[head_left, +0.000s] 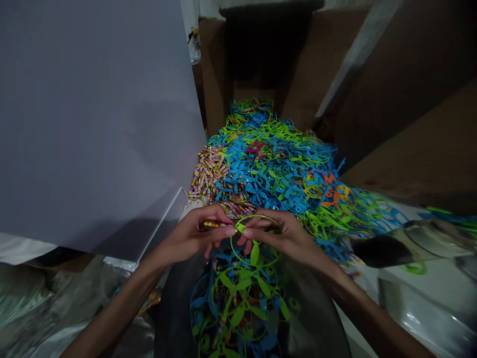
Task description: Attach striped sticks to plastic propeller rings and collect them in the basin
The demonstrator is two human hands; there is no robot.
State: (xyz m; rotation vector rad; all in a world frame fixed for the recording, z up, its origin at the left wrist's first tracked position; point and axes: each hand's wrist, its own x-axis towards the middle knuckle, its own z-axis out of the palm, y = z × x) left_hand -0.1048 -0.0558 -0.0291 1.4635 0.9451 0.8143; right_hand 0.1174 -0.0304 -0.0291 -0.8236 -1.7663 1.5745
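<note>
Two hands worked above a dark bin [175, 323] of loose rotors [238, 308]: the left hand [190, 236] closed its fingers [219, 218] on a striped stick [212, 224], the right hand [285, 236] pinched a green rotor [254, 238], keeping both close together. Beyond lay a heaped pile [272, 169] before a cardboard box [316, 74].

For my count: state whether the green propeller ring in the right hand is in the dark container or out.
Out: the right hand holds the green propeller ring above the rings piled in the dark container.
</note>
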